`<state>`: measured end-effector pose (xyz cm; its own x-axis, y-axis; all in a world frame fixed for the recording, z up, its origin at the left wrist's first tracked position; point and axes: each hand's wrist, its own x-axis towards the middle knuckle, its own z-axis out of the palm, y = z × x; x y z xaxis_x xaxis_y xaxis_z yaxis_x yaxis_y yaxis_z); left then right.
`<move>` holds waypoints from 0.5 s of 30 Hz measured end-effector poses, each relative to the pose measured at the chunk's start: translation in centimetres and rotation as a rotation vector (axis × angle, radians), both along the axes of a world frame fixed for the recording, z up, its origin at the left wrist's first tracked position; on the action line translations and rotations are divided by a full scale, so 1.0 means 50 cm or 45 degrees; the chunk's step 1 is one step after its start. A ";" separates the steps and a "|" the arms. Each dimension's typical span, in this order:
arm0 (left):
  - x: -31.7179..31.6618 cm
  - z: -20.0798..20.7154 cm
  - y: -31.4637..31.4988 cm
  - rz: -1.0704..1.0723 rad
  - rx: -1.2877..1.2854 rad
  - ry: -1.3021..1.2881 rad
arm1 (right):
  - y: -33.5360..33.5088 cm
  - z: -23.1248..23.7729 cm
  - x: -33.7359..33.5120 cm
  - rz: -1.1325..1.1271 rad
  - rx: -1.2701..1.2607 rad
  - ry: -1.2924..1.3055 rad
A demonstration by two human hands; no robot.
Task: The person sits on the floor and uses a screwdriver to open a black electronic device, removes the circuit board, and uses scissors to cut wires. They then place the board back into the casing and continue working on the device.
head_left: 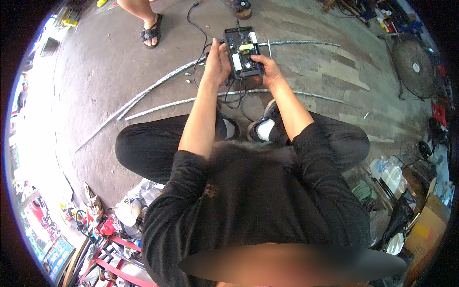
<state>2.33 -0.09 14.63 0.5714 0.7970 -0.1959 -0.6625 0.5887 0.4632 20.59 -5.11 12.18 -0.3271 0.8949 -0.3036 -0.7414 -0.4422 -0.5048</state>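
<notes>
An opened black electronic case [245,64] is held up in front of me, its inside facing up. Inside it sit a yellow-wrapped component [246,48], white blocks and other small parts. My right hand [269,71] grips the lower right edge, thumb laid over the top. Along the left side, my left hand [218,67] supports the case; one digit points straight up, and the other fingers are partly hidden at the edge. A black cable [192,19] runs from above toward the case, and more black wires [233,99] hang below it.
Long twisted silvery cables [162,80] lie across the concrete floor under and beside the case. Another person's sandalled foot [151,33] stands at the far left. A round fan [413,67] is at the right. Clutter [114,229] and a cardboard box [425,229] flank me.
</notes>
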 end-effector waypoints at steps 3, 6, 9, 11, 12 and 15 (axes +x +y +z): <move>0.008 0.011 -0.026 0.172 0.007 0.252 | 0.001 0.027 -0.034 -0.013 -0.013 -0.182; -0.027 -0.025 -0.021 0.131 -0.024 0.094 | 0.003 0.078 -0.042 0.131 0.235 -0.643; -0.018 0.000 -0.029 0.087 -0.122 0.084 | 0.036 0.095 0.010 0.205 0.236 -1.161; -0.012 0.015 -0.034 0.103 -0.062 0.198 | 0.065 0.100 0.034 -0.134 0.256 -1.486; -0.020 0.018 -0.036 0.031 0.001 0.194 | 0.071 0.120 0.044 -0.267 0.227 -1.572; -0.008 0.045 -0.059 -0.055 0.022 0.385 | 0.059 0.159 0.033 -0.176 0.310 -1.259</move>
